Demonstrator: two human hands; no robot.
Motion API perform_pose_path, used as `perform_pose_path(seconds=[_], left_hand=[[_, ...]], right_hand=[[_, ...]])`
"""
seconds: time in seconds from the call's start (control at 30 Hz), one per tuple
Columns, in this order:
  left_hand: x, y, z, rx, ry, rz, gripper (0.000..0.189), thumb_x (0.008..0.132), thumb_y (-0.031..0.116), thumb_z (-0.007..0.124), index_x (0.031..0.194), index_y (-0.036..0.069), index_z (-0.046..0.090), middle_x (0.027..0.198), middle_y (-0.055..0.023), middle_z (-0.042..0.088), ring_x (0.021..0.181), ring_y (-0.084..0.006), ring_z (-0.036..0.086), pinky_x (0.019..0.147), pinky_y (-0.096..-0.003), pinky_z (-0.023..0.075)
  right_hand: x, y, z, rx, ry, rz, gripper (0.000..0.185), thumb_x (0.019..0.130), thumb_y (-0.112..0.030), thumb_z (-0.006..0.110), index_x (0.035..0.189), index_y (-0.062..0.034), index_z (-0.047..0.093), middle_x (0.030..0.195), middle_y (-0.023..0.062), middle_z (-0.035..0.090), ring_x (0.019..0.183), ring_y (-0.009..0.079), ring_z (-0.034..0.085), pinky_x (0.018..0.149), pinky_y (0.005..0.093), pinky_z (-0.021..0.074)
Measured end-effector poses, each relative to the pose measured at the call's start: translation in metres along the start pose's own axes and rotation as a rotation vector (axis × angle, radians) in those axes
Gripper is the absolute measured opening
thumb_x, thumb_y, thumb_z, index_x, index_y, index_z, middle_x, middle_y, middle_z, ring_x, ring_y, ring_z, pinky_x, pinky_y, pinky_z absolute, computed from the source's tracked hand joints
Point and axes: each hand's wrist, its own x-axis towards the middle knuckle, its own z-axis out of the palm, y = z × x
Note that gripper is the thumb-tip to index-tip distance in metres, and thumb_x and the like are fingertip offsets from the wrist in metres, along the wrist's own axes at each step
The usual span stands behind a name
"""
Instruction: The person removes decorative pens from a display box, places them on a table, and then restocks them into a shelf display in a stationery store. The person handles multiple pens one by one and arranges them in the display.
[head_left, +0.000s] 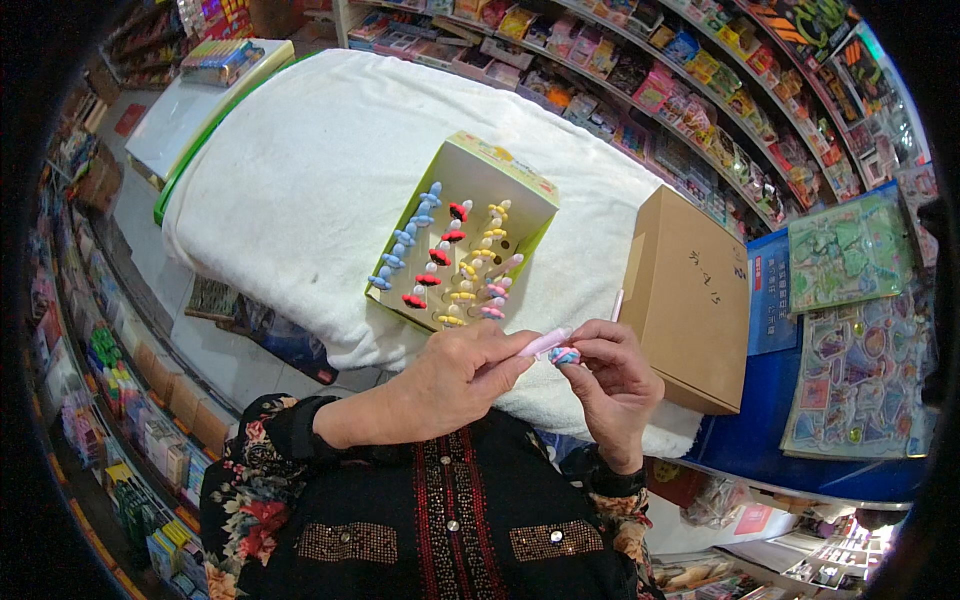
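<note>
My left hand (457, 379) grips a pale pink pen-like stick (541, 344), its thumb and forefinger pinched on it. In my right hand (619, 379) is a small pink-and-blue ornament (564, 355), held between thumb and fingers close against the stick; whether the two are joined cannot be told. Just beyond both hands, an open display box (525, 184) holds upright pens topped with figures: a blue row (405, 237), a red-and-white row (439, 258), a yellow row (470, 267) and several pink ones (495, 291). A thin pale stick (617, 305) shows past my right fingers.
White cloth (292, 172) covers the table. A brown cardboard box (686, 300) bearing handwriting stands at right. Beyond it are sticker sheets (855, 382) and a green packaged set (851, 247) on a blue surface (739, 450). Stocked shelves (600, 67) line the back; a white box (202, 112) stands far left.
</note>
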Motion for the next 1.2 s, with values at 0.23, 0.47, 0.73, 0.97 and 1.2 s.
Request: perform_pose_path(seconds=[0.23,0.47,0.73,0.97,1.2], left_hand=[[-0.002,0.003,0.004,0.052,0.069,0.081,0.024,0.085,0.010,0.056,0.108,0.004,0.059,0.069,-0.0127,0.047,0.064,-0.0263,0.050,0.057,-0.0349,0.0398],[-0.003,0.005,0.006,0.110,0.074,0.093,0.023,0.086,0.010,0.055,0.108,0.003,0.056,0.071,-0.0130,0.048,0.065,-0.0274,0.051,0.059,-0.0357,0.0412],[-0.002,0.003,0.006,0.103,0.078,0.122,0.022,0.085,0.011,0.055,0.104,0.001,0.056,0.076,-0.0146,0.051,0.069,-0.0302,0.053,0.061,-0.0372,0.0430],[-0.003,0.006,0.006,0.098,0.097,0.153,0.023,0.085,0.011,0.055,0.106,0.000,0.055,0.077,-0.0143,0.051,0.070,-0.0292,0.055,0.061,-0.0365,0.0447],[-0.006,0.008,0.006,0.158,0.095,0.159,0.031,0.083,0.012,0.058,0.111,-0.001,0.053,0.078,-0.0145,0.051,0.068,-0.0279,0.055,0.059,-0.0351,0.0463]], right_hand=[[-0.001,0.000,-0.003,-0.076,-0.009,-0.006,0.025,0.070,0.012,0.066,0.092,0.0008,0.063,0.092,0.0113,0.060,0.085,0.0180,0.058,0.070,0.0255,0.0478],[-0.002,0.002,-0.002,-0.075,0.018,-0.038,0.025,0.067,0.010,0.070,0.089,-0.0003,0.064,0.088,0.0111,0.061,0.082,0.0173,0.058,0.067,0.0251,0.0473],[-0.001,0.000,0.000,-0.255,0.027,-0.103,0.026,0.066,0.009,0.072,0.088,-0.0019,0.064,0.084,0.0100,0.062,0.074,0.0159,0.059,0.062,0.0246,0.0470],[-0.002,-0.006,0.000,-0.244,0.043,-0.148,0.026,0.066,0.010,0.071,0.087,-0.0013,0.064,0.085,0.0103,0.062,0.075,0.0166,0.059,0.062,0.0251,0.0473],[-0.005,-0.008,0.002,-0.315,0.014,-0.194,0.026,0.067,0.008,0.071,0.089,-0.0030,0.063,0.086,0.0103,0.062,0.076,0.0184,0.060,0.064,0.0263,0.0480]])
